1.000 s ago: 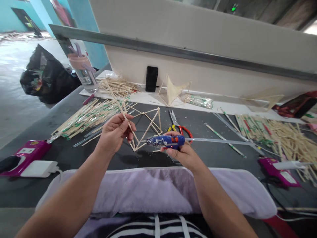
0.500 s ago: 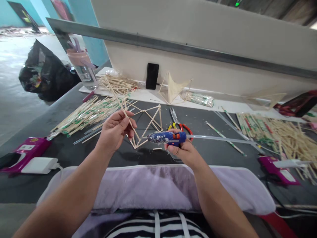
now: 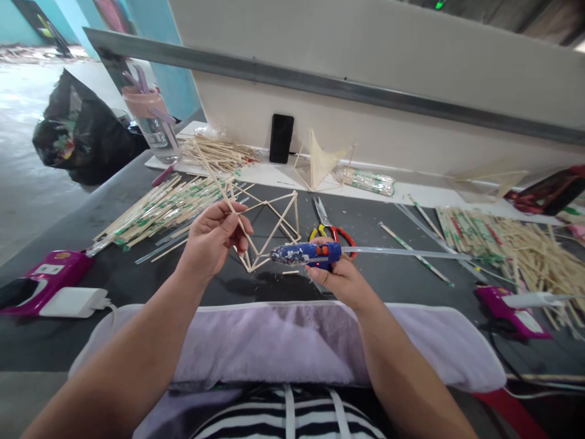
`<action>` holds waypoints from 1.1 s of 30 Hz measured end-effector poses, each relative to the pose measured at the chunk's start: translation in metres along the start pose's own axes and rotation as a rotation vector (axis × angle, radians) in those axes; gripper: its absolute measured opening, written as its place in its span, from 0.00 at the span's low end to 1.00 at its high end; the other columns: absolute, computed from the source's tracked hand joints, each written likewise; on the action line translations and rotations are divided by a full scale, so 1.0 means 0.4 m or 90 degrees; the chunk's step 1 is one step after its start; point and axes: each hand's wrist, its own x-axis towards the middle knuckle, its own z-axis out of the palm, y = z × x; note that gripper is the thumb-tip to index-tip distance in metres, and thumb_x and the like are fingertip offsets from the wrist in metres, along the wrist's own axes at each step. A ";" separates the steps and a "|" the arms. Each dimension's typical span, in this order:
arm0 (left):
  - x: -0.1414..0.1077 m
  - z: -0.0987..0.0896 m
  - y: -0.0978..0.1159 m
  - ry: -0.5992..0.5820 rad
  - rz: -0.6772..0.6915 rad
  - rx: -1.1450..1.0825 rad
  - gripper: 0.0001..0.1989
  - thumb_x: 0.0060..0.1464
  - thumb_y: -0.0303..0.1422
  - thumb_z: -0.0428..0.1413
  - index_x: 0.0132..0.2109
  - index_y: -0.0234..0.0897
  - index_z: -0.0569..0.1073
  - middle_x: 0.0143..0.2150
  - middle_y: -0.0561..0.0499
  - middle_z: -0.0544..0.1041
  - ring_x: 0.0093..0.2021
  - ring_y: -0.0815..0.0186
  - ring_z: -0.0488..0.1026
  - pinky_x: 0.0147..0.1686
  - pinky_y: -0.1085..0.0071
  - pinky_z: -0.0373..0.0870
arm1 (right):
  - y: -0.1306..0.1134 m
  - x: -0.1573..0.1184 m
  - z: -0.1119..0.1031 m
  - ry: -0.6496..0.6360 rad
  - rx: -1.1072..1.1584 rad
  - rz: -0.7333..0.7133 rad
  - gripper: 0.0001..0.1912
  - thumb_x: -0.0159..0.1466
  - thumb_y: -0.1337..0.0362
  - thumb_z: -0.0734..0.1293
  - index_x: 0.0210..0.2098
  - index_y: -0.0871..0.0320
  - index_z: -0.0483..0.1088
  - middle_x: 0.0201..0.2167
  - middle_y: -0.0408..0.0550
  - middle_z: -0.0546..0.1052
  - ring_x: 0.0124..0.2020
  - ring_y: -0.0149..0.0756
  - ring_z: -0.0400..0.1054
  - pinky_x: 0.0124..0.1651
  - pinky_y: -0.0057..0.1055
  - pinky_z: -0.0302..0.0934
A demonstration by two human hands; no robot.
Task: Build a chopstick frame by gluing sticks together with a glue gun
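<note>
The left hand [image 3: 208,238] pinches a long stick [image 3: 212,173] at the stick frame [image 3: 275,228] on the counter [image 3: 388,286]; the right hand [image 3: 340,279] grips a glue gun [image 3: 304,253], its nozzle seemingly near the lower corner. A bump from it could skew the joint or burn fingers.

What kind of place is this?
Probably a small craft workshop: a glue gun in the right hand, bundles of wrapped wooden sticks on the dark table, and a finished-looking stick model by the wall. Could also be a classroom; can't tell for certain.
</note>
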 end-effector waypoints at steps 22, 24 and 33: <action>0.000 0.000 -0.003 -0.019 0.000 -0.006 0.07 0.55 0.31 0.56 0.42 0.35 0.71 0.27 0.51 0.74 0.16 0.71 0.69 0.13 0.76 0.66 | -0.004 0.004 0.004 0.017 -0.026 -0.014 0.18 0.59 0.58 0.67 0.47 0.53 0.66 0.48 0.48 0.69 0.47 0.39 0.66 0.52 0.36 0.59; 0.000 0.002 -0.004 -0.020 -0.002 -0.010 0.07 0.55 0.31 0.56 0.42 0.35 0.71 0.27 0.51 0.75 0.17 0.71 0.69 0.13 0.76 0.66 | -0.002 0.005 0.004 0.011 -0.024 -0.016 0.18 0.59 0.58 0.68 0.48 0.53 0.66 0.48 0.48 0.68 0.46 0.38 0.66 0.51 0.35 0.59; -0.003 0.007 0.003 -0.030 -0.022 -0.041 0.08 0.53 0.34 0.58 0.39 0.35 0.71 0.27 0.51 0.75 0.15 0.72 0.67 0.11 0.78 0.63 | 0.002 0.018 -0.017 0.030 0.093 0.056 0.23 0.57 0.55 0.69 0.49 0.55 0.62 0.34 0.44 0.71 0.32 0.33 0.65 0.35 0.30 0.61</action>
